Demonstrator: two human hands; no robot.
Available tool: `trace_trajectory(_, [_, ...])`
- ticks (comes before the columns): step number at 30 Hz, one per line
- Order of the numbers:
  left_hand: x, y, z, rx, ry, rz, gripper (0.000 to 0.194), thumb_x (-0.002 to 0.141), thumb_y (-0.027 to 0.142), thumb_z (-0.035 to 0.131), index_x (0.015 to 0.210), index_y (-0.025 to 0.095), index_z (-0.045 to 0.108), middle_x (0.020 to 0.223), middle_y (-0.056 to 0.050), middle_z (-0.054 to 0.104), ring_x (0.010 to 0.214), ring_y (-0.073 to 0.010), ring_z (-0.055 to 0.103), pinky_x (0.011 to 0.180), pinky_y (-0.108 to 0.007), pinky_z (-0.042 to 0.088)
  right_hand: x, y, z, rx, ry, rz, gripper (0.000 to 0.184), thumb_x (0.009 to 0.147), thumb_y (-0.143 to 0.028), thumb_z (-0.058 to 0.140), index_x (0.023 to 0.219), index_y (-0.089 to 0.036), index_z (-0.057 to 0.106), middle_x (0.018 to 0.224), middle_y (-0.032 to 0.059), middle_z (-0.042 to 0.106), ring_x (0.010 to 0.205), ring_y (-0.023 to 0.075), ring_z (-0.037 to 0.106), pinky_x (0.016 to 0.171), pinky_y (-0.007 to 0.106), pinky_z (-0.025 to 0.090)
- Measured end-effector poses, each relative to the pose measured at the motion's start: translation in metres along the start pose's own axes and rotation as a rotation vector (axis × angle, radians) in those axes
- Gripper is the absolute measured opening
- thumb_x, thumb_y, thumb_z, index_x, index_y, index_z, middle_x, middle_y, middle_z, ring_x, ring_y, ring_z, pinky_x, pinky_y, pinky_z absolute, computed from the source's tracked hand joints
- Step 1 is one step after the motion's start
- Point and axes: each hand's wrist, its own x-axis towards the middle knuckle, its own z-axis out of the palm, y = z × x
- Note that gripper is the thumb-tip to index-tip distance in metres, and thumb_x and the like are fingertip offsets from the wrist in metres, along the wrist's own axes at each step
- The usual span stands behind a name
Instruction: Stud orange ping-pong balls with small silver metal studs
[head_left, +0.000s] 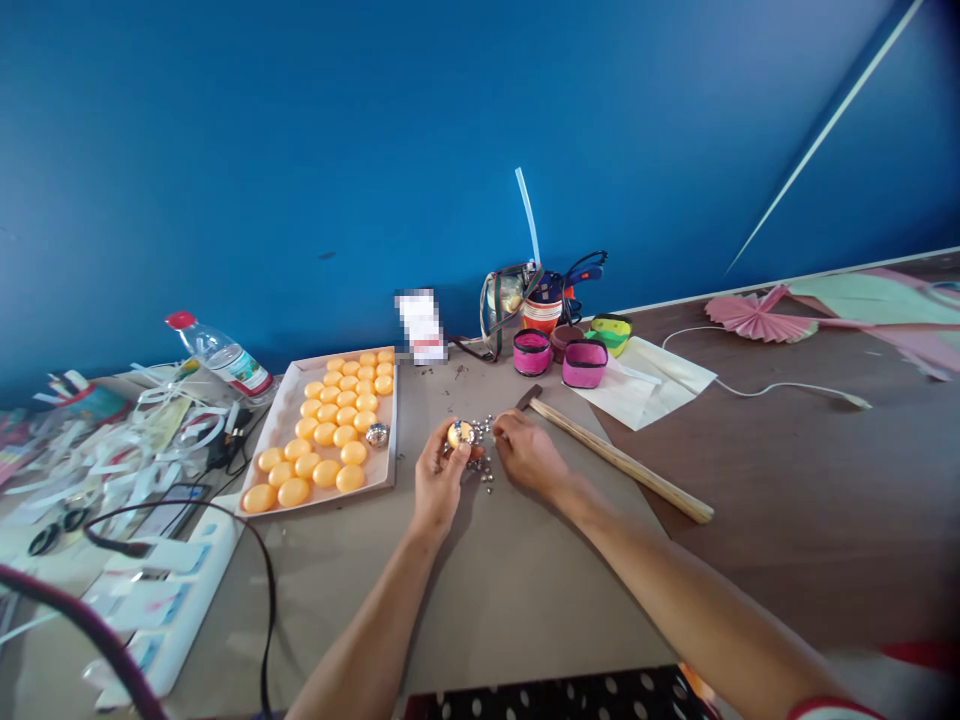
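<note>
My left hand [441,470] is closed around an orange ball [459,433] that has silver pieces over part of its surface. Just to the right, my right hand [529,450] has its fingertips pinched together; whatever is between them is too small to make out. Small silver beads [486,464] lie scattered on the grey mat between and under the hands. To the left is a shallow cardboard tray [391,450] of plain orange balls [328,412], where one silver-covered ball [377,434] rests at the right side. Beyond my right hand lies a hammer [615,455] with a wooden handle.
Pink fabric cups [585,363], a yellow-green cup [611,333] and white paper [652,385] are at the back right. A bottle [232,365], white strips, scissors [56,528] and a power strip [169,600] crowd the left. A black cable [271,600] curves beside the tray.
</note>
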Motion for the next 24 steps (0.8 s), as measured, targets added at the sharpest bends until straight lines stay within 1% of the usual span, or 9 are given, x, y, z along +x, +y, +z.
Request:
trace_trajectory(2, [0.0, 0.002, 0.001, -0.009, 0.0, -0.015, 0.049, 0.072, 0.039, 0.065, 0.115, 0.017, 0.052, 0.102, -0.007, 0.062, 0.074, -0.0158, 0.065, 0.072, -0.027, 0.049, 0.0, 0.002, -0.001, 0.149, 0.081, 0.05, 0.015, 0.075, -0.011, 0.043, 0.081, -0.018, 0.055, 0.08, 0.0041, 0.061, 0.074, 0.0144, 0.056, 0.067, 0.023, 0.039])
trace_trajectory(5, [0.0, 0.003, 0.002, -0.005, 0.009, -0.025, 0.05, 0.07, 0.039, 0.067, 0.113, 0.017, 0.053, 0.1, -0.006, 0.062, 0.074, -0.0157, 0.065, 0.072, -0.027, 0.049, 0.003, 0.001, -0.004, 0.428, 0.107, 0.173, 0.007, 0.075, -0.018, 0.047, 0.078, -0.019, 0.053, 0.061, -0.0019, 0.056, 0.055, 0.012, 0.051, 0.055, 0.023, 0.038])
trace_trajectory(6, [0.0, 0.002, 0.002, -0.002, 0.017, -0.023, 0.05, 0.069, 0.039, 0.067, 0.112, 0.017, 0.053, 0.099, -0.006, 0.063, 0.073, -0.0154, 0.065, 0.071, -0.027, 0.049, 0.005, -0.001, -0.004, 0.537, 0.09, 0.202, 0.004, 0.075, -0.022, 0.049, 0.076, -0.02, 0.052, 0.057, -0.0034, 0.053, 0.051, 0.0112, 0.049, 0.052, 0.022, 0.036])
trace_trajectory(9, [0.001, 0.0, 0.001, -0.013, 0.007, -0.022, 0.05, 0.069, 0.038, 0.068, 0.111, 0.017, 0.054, 0.096, -0.005, 0.063, 0.073, -0.0155, 0.065, 0.073, -0.027, 0.049, 0.007, -0.005, -0.007, 0.838, 0.017, 0.244, 0.012, 0.074, -0.031, 0.056, 0.072, -0.019, 0.052, 0.049, -0.0061, 0.047, 0.045, 0.0092, 0.043, 0.046, 0.022, 0.032])
trace_trajectory(13, [0.002, -0.002, 0.0, -0.016, -0.012, -0.013, 0.05, 0.069, 0.039, 0.068, 0.111, 0.018, 0.054, 0.096, -0.006, 0.064, 0.075, -0.0157, 0.064, 0.076, -0.029, 0.048, 0.005, -0.012, -0.01, 1.13, -0.09, 0.256, 0.018, 0.072, -0.034, 0.061, 0.079, -0.017, 0.058, 0.051, -0.0052, 0.052, 0.048, 0.0086, 0.046, 0.05, 0.022, 0.032])
trace_trajectory(15, [0.001, 0.0, 0.001, 0.01, -0.014, -0.007, 0.05, 0.069, 0.039, 0.068, 0.111, 0.017, 0.054, 0.095, -0.006, 0.065, 0.076, -0.016, 0.064, 0.076, -0.029, 0.048, 0.004, -0.016, -0.012, 1.195, -0.117, 0.267, 0.019, 0.071, -0.033, 0.062, 0.08, -0.017, 0.058, 0.052, -0.0042, 0.055, 0.05, 0.0089, 0.049, 0.053, 0.022, 0.034])
trace_trajectory(17, [0.001, 0.003, 0.002, 0.049, -0.017, 0.005, 0.05, 0.068, 0.04, 0.068, 0.11, 0.016, 0.055, 0.093, -0.006, 0.065, 0.076, -0.016, 0.063, 0.075, -0.029, 0.048, 0.003, -0.019, -0.013, 1.203, -0.123, 0.296, 0.019, 0.069, -0.031, 0.063, 0.079, -0.017, 0.057, 0.05, -0.005, 0.054, 0.048, 0.0086, 0.048, 0.053, 0.023, 0.034])
trace_trajectory(21, [-0.001, 0.006, 0.003, 0.109, -0.028, 0.03, 0.049, 0.068, 0.038, 0.068, 0.11, 0.016, 0.055, 0.092, -0.005, 0.065, 0.078, -0.0158, 0.062, 0.074, -0.027, 0.049, 0.003, -0.022, -0.011, 1.144, -0.131, 0.33, 0.019, 0.065, -0.031, 0.064, 0.075, -0.017, 0.056, 0.048, -0.0069, 0.05, 0.046, 0.0076, 0.043, 0.05, 0.022, 0.031])
trace_trajectory(24, [-0.001, 0.005, 0.003, 0.151, -0.034, 0.058, 0.046, 0.071, 0.036, 0.065, 0.111, 0.016, 0.054, 0.092, -0.005, 0.065, 0.08, -0.0154, 0.061, 0.073, -0.026, 0.049, 0.003, -0.022, -0.008, 1.084, -0.131, 0.315, 0.019, 0.064, -0.033, 0.065, 0.071, -0.017, 0.057, 0.053, -0.0061, 0.05, 0.05, 0.0073, 0.042, 0.051, 0.022, 0.031])
